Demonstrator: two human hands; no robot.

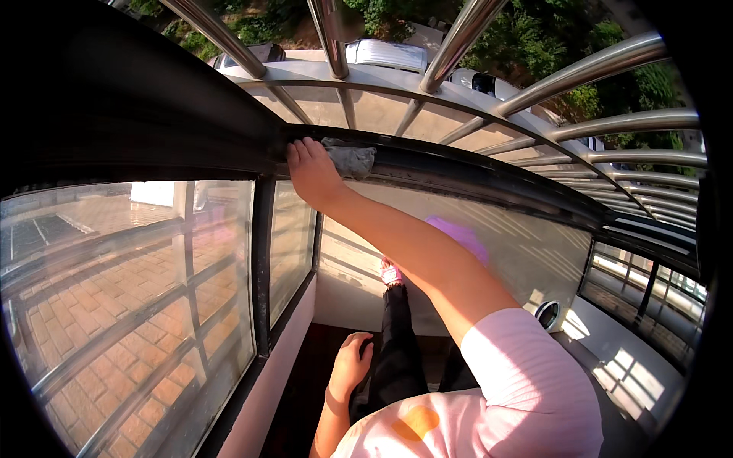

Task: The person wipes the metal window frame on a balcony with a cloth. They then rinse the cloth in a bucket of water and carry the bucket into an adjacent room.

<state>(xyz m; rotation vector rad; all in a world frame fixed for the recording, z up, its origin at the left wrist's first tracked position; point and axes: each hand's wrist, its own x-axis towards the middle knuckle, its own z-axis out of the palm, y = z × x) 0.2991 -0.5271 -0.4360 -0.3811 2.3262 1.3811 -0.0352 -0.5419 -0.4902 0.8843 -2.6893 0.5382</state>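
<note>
Resting on the black frame [458, 169], the right hand [313, 174] lies near the corner where the rail meets the upright. I find its fingers close together, bent slightly over the rail. The grey cloth [355, 162] lies bunched on the same rail, touching this hand on its right side; part of it appears to be covered by the hand. I cannot tell from my feed whether the fingers grip the cloth or only press against it.

The left hand [351, 365] is low, beside the dark trousers [397, 343], with its fingers curled. A dark shape shows at its fingers; I cannot tell whether the hand holds it or merely lies against it.

I record a glass pane [137, 305] left of the upright, with brick-coloured paving showing in it. Beyond the rail, steel bars [328, 38] fan outward, with a white van [385, 55] and trees [527, 49] below. One foot [391, 273], in pink footwear, is visible beneath the right forearm. Sunlight falls in stripes on the pale surface near it.
</note>
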